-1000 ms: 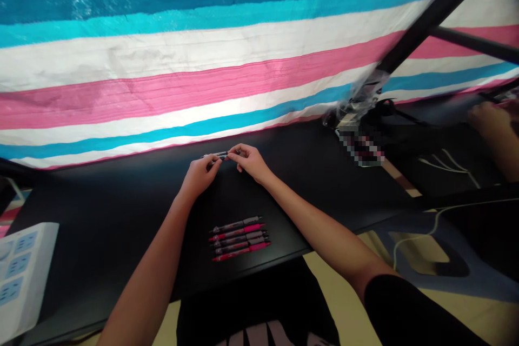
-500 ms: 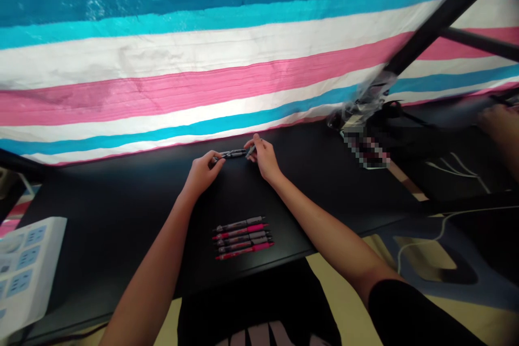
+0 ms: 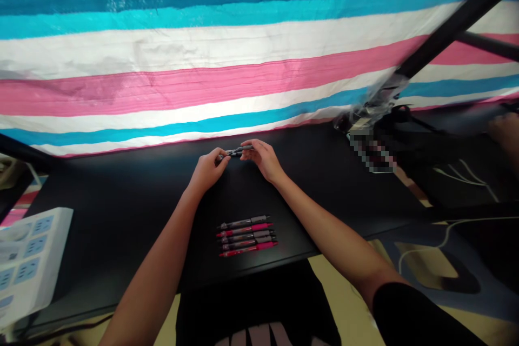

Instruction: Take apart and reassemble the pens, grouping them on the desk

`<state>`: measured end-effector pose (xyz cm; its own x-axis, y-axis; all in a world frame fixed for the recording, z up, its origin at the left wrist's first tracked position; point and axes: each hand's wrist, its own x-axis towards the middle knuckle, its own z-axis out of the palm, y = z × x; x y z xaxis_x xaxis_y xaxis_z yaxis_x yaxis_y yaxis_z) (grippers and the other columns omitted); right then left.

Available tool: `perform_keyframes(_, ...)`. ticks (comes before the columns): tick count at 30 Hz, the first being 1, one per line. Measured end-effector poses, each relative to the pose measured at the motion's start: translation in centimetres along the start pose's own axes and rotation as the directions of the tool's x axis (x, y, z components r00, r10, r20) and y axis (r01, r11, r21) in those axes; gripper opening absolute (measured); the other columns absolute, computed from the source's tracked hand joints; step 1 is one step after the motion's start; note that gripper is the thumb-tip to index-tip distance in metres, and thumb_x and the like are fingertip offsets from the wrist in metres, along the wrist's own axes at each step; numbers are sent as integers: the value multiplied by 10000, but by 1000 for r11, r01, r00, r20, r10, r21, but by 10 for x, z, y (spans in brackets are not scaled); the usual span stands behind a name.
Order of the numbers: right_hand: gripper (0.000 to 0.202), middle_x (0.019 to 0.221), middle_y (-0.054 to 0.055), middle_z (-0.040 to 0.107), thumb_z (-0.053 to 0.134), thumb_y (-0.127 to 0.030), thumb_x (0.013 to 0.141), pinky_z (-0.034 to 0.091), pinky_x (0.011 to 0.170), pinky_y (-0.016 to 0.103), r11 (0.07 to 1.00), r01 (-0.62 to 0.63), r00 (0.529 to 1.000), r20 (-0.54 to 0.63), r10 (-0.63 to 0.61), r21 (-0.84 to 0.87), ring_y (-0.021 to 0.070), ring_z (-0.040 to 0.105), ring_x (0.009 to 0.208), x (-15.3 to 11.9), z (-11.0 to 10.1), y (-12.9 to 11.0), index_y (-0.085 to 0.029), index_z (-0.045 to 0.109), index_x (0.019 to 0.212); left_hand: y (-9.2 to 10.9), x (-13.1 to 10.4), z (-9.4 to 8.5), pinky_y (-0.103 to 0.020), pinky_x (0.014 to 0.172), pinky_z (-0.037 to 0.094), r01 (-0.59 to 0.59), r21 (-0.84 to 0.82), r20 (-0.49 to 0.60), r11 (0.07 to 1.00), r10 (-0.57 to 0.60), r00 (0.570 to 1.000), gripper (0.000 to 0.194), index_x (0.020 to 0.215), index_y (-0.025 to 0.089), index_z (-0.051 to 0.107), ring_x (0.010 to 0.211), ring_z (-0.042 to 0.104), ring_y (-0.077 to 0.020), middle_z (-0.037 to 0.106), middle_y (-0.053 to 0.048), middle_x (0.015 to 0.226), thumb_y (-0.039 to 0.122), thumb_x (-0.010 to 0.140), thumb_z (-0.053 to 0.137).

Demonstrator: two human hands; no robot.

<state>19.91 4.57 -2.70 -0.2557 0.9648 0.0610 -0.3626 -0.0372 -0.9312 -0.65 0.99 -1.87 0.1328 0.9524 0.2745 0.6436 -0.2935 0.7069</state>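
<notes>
Near the back of the black table [image 3: 133,200], my left hand [image 3: 208,172] has its thumb and fingers closed on the left ends of dark pens. My right hand [image 3: 263,159] pinches a grey pen [image 3: 245,147] between thumb and fingers, close to the left hand. Parts of the pens between the hands are hidden by fingers. Closer to me, several pens lie side by side, roughly parallel: a black pen [image 3: 243,223] at the back, a red pen [image 3: 249,250] at the front, with black and red ones between.
A white case with blue socket panels [image 3: 60,248] sits at the left edge. At the right are clear plastic wrapping [image 3: 385,100], a pixelated flat item [image 3: 373,152], dark bags and white cables [image 3: 462,174]. Another person's hand [image 3: 505,132] shows at the far right. A striped sheet [image 3: 203,81] hangs behind.
The grey pen in my right hand has turned from steeply slanted to nearly level. My hands are closer together. The view has shifted slightly.
</notes>
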Motion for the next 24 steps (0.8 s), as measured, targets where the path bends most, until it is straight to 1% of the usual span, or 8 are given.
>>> perform_keyframes(9, 435, 766, 32, 737, 723, -614, 850, 581, 731, 330, 999, -39, 998, 53, 38, 28, 175, 709, 690, 0, -1, 3, -188, 746, 935, 2, 0, -1, -263, 584, 352, -42, 35, 15, 999, 41, 999, 156, 924, 195, 678, 550, 495, -128, 553, 36, 608, 330, 952, 605)
perform_keyframes(14, 486, 774, 48, 752, 689, -652, 867, 580, 700, 322, 995, -98, 986, 141, 93, 33, 185, 726, 674, 0, 1, 1, -176, 741, 947, 2, 0, 0, -261, 584, 363, -83, 41, 24, 996, 82, 996, 150, 942, 191, 712, 549, 512, -125, 612, 22, 634, 295, 945, 604)
perform_keyframes(18, 521, 798, 58, 764, 663, -684, 878, 580, 689, 313, 990, -128, 978, 175, 117, 57, 195, 741, 701, 0, 0, -1, -176, 740, 969, 1, 0, 1, -257, 580, 377, -113, 30, -2, 993, 113, 994, 183, 950, 190, 739, 556, 535, -128, 628, 19, 632, 320, 953, 611)
perform_keyframes(21, 543, 821, 64, 768, 623, -701, 899, 580, 659, 312, 987, -149, 970, 204, 133, 64, 176, 716, 645, 0, 0, -1, -176, 738, 975, 1, -1, 1, -252, 588, 402, -131, 16, -19, 991, 132, 991, 195, 967, 192, 757, 566, 555, -128, 670, 11, 664, 331, 956, 621)
perform_keyframes(24, 532, 828, 58, 762, 630, -688, 904, 567, 624, 303, 987, -152, 959, 248, 137, 43, 159, 692, 595, -2, 2, 0, -175, 737, 999, 1, -1, 1, -254, 603, 419, -145, 8, 3, 989, 145, 989, 200, 966, 199, 768, 584, 575, -130, 713, 1, 716, 329, 966, 617)
